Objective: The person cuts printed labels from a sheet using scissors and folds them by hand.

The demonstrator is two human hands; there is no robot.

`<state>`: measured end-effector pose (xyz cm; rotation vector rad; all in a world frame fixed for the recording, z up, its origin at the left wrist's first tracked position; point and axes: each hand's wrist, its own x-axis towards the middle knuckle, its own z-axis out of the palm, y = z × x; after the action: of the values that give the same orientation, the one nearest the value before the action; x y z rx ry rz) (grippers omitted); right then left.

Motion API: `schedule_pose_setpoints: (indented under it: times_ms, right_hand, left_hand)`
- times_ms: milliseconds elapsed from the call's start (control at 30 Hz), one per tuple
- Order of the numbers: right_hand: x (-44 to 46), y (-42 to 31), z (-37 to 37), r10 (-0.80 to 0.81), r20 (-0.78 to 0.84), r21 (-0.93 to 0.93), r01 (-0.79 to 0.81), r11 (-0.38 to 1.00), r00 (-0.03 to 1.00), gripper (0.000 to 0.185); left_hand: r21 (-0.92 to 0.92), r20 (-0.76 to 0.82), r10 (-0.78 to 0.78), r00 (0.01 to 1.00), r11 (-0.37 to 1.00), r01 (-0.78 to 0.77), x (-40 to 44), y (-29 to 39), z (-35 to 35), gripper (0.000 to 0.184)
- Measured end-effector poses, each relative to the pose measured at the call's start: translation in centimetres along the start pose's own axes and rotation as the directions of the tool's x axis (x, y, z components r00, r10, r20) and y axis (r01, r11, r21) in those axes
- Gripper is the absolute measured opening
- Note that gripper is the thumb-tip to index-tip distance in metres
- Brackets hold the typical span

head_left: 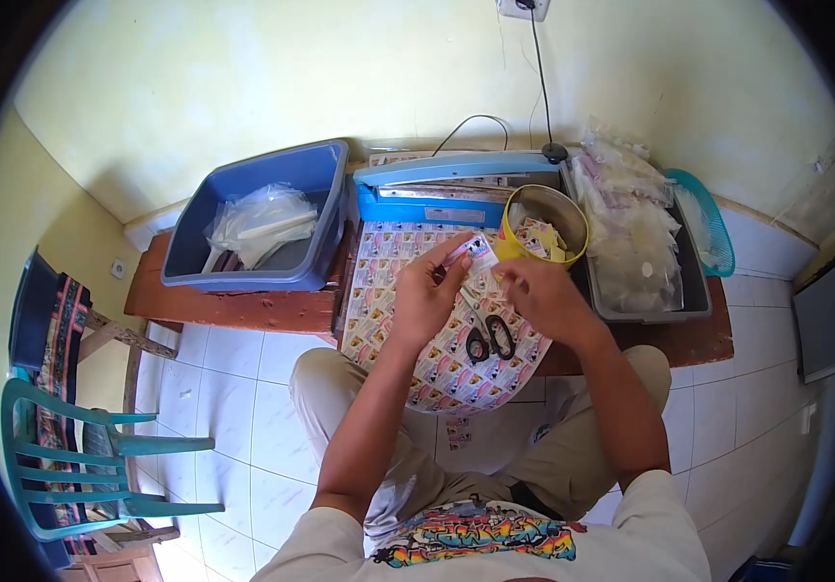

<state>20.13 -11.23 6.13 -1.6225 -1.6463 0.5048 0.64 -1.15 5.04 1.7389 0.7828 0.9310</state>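
Between thumb and fingers, my left hand [428, 297] holds a small printed label piece [476, 254] above the printed sheet. My right hand [540, 294] is just right of the piece, its fingers bent close together near the piece's edge; whether they grip anything is too small to tell. Below both hands, black-handled scissors [491, 338] lie on the large sheet of repeated printed labels [385, 291], blades pointing away from me. Behind my right hand is a yellow round tub [579, 225] with small cut labels [540, 240] inside.
A blue heat sealer [437, 208] stands behind the sheet. Left is a blue bin [277, 281] with plastic bags; right, a grey tray [655, 316] of filled bags and a teal basket [719, 238]. A green chair [68, 454] stands at far left.
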Motion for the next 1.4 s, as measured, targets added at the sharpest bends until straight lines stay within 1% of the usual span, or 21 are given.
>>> schedule_pose_setpoints:
  times_ms: [33, 67, 133, 167, 200, 267, 333, 367, 433, 467, 533, 567, 667, 800, 867, 900, 967, 1100, 1167, 1300, 1400]
  right_hand:
    - [0.3, -0.3, -0.6, -0.01, -0.059, 0.038, 0.012, 0.999, 0.998, 0.029]
    - [0.3, -0.8, -0.9, -0.004, -0.068, 0.039, 0.006, 0.999, 0.998, 0.029]
    - [0.1, -1.6, -1.5, 0.138, -0.124, 0.411, -0.075, 0.909, 0.983, 0.03]
    - [0.0, -1.4, -1.8, 0.101, -0.11, 0.42, -0.046, 0.906, 0.989, 0.028]
    - [-0.1, -1.5, -1.9, 0.1, -0.117, 0.42, -0.042, 0.907, 0.988, 0.028]
    - [-0.1, -1.9, -2.1, 0.102, -0.092, 0.319, -0.067, 0.945, 0.991, 0.028]
    - [0.0, -1.4, -2.7, 0.094, -0.131, 0.293, -0.052, 0.955, 0.987, 0.028]
    - [0.1, -1.0, -2.9, 0.089, -0.152, 0.275, -0.044, 0.961, 0.984, 0.028]
    - [0.8, 0.0, -3.5, 0.061, -0.195, 0.259, -0.008, 0.966, 0.979, 0.026]
    - [1.3, 0.4, -3.9, 0.032, -0.232, 0.241, 0.025, 0.97, 0.972, 0.024]
    - [2.3, 0.7, -5.1, 0.066, -0.255, 0.237, -0.004, 0.972, 0.965, 0.025]
    - [2.7, 0.7, -5.6, 0.1, -0.273, 0.232, -0.035, 0.972, 0.957, 0.025]
    - [3.9, 1.4, -6.9, 0.145, -0.313, 0.159, -0.099, 0.982, 0.939, 0.025]
    - [3.4, 4.2, -5.8, 0.241, -0.378, 0.222, -0.165, 0.961, 0.894, 0.025]
    - [2.6, 4.3, -4.4, 0.233, -0.463, 0.255, -0.123, 0.959, 0.855, 0.025]
    - [2.9, 4.8, -4.2, 0.239, -0.463, 0.253, -0.131, 0.959, 0.853, 0.025]
    - [3.3, 5.7, -3.8, 0.199, -0.479, 0.149, -0.145, 0.978, 0.855, 0.027]
    - [3.6, 5.9, -3.4, 0.265, -0.469, 0.226, -0.175, 0.958, 0.842, 0.027]
    - [3.3, 5.6, -3.5, 0.228, -0.489, 0.188, -0.153, 0.97, 0.842, 0.028]
    - [2.9, 5.7, -3.4, 0.284, -0.488, 0.248, -0.181, 0.952, 0.825, 0.028]
    - [2.6, 5.5, -3.5, 0.283, -0.468, 0.208, -0.207, 0.956, 0.837, 0.029]
  left_hand:
    - [0.039, 0.034, 0.016, 0.999, 0.999, -0.018, 0.0, 0.1, 0.1, 0.036]
    - [0.04, 0.045, 0.018, 0.999, 0.999, -0.02, -0.1, 0.2, 0.2, 0.036]
    - [0.053, 0.07, 0.096, 0.993, 0.994, -0.1, -0.1, 0.6, 0.5, 0.035]
    - [0.053, 0.076, 0.101, 0.992, 0.993, -0.105, -0.1, 0.8, 0.7, 0.035]
    - [0.014, 0.106, 0.116, 0.988, 0.993, -0.118, -0.1, 1.0, 0.8, 0.034]
    - [-0.025, 0.143, 0.142, 0.979, 0.99, -0.14, 0.1, 1.4, 1.1, 0.034]
    - [0.041, 0.156, 0.32, 0.935, 0.943, -0.33, 0.7, 1.9, 1.6, 0.037]
    - [0.038, 0.159, 0.329, 0.931, 0.94, -0.339, 1.2, 2.4, 1.6, 0.037]
    - [0.179, 0.234, 0.135, 0.963, 0.967, -0.179, 2.4, 3.5, 1.2, 0.041]
    - [0.181, 0.237, 0.138, 0.962, 0.966, -0.184, 3.3, 3.3, 1.3, 0.041]
    - [0.064, 0.208, 0.257, 0.944, 0.959, -0.275, 5.1, 2.8, 1.9, 0.044]
    - [0.064, 0.251, 0.23, 0.94, 0.965, -0.253, 5.9, 2.8, 1.9, 0.045]
    - [0.033, 0.232, 0.239, 0.943, 0.967, -0.253, 7.8, 2.2, 2.8, 0.046]
    - [-0.07, 0.23, 0.202, 0.952, 0.979, -0.191, 8.3, 0.0, 4.2, 0.043]
    - [0.146, 0.196, 0.303, 0.933, 0.932, -0.333, 7.2, -0.3, 4.5, 0.042]
    - [0.14, 0.199, 0.3, 0.933, 0.934, -0.33, 7.2, -0.8, 4.7, 0.042]
    - [0.241, 0.225, 0.386, 0.895, 0.868, -0.435, 6.9, -1.6, 5.1, 0.04]
    - [0.23, 0.216, 0.38, 0.899, 0.875, -0.425, 6.9, -2.3, 5.7, 0.039]
    - [0.275, 0.211, 0.438, 0.874, 0.831, -0.483, 6.7, -2.1, 5.9, 0.038]
    - [0.279, 0.231, 0.421, 0.877, 0.835, -0.474, 6.7, -2.3, 6.0, 0.037]
    - [0.324, 0.249, 0.426, 0.87, 0.809, -0.49, 6.4, -2.1, 6.2, 0.04]
